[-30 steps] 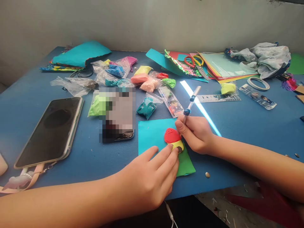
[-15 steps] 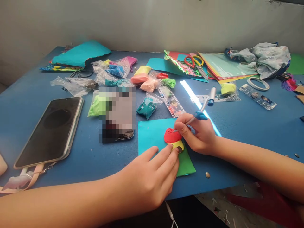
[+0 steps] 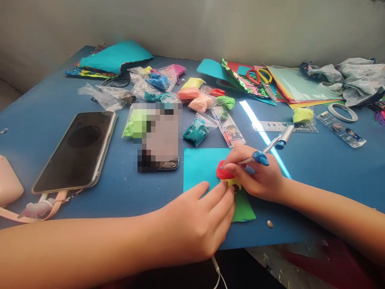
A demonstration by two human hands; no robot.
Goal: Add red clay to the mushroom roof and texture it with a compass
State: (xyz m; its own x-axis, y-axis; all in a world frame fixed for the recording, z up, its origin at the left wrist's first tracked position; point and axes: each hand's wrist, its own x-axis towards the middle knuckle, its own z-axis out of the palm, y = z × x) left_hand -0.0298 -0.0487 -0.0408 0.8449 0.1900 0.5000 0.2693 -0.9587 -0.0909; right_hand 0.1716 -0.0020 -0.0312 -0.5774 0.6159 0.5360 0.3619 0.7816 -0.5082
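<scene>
Steadying one red-and-yellow clay piece (image 3: 221, 173) on one blue-and-green card (image 3: 197, 166) with the open left hand (image 3: 204, 220), pinching one pen (image 3: 272, 143) in the right hand (image 3: 261, 176), tip touching red. Also spotting one pair of scissors (image 3: 266, 88) farther back.

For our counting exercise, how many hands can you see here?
2: the left hand touches the red and yellow clay shape; the right hand holds a pen at it.

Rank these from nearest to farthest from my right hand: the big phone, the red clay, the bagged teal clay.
From your right hand:
1. Red clay, at the fingertips.
2. Bagged teal clay, left, past the sheet.
3. Big phone, far left.
</scene>
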